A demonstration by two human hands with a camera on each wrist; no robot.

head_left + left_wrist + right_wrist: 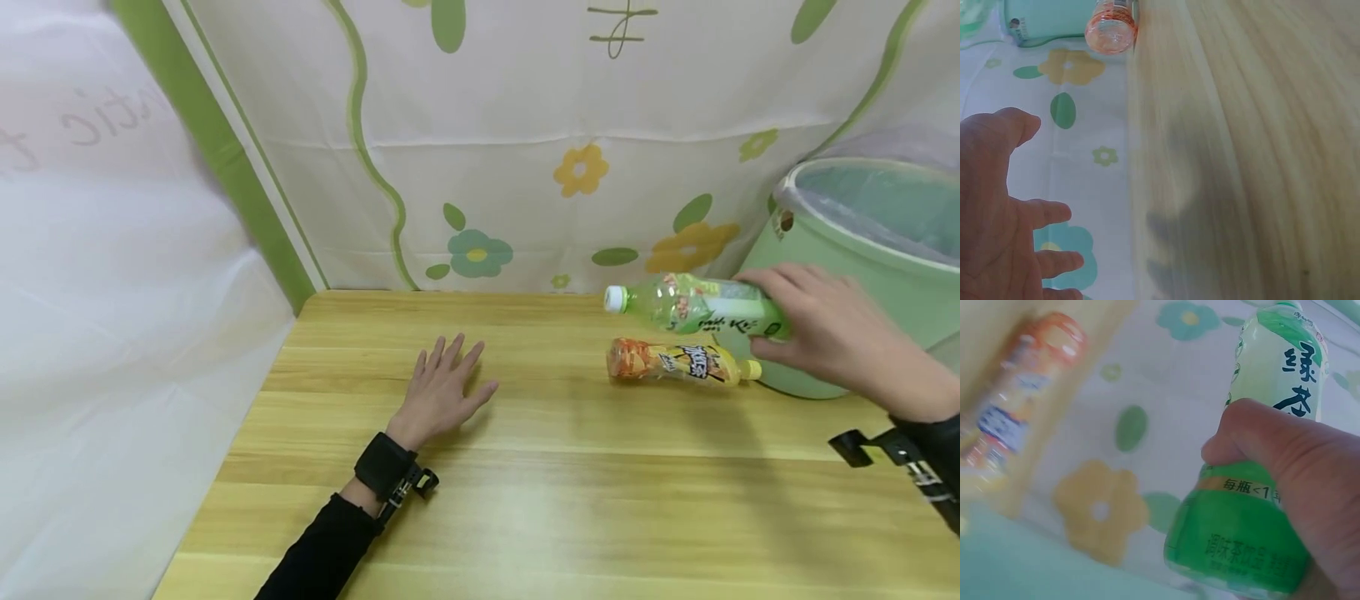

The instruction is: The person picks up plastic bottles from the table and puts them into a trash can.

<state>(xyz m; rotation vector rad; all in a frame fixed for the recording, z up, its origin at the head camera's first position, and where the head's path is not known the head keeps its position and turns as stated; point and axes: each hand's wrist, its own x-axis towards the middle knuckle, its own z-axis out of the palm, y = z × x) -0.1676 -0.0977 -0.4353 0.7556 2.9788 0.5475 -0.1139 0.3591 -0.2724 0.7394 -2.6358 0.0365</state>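
My right hand [840,329] grips a green tea bottle [697,304] around its lower part and holds it on its side above the table's far edge. Its white cap points left in the head view. In the right wrist view the thumb lies across the green label of the tea bottle [1235,525]. Just below it, an orange-and-yellow drink bottle [675,362] lies on the table, yellow cap to the right. My left hand [442,387] is over the left part of the table with spread fingers, holding nothing.
A light green bin [780,242] with a clear plastic liner stands at the right, beyond the table's far edge. The wooden table [525,500] stretches across the front. A white cloth [487,183] with flowers and leaves hangs behind it.
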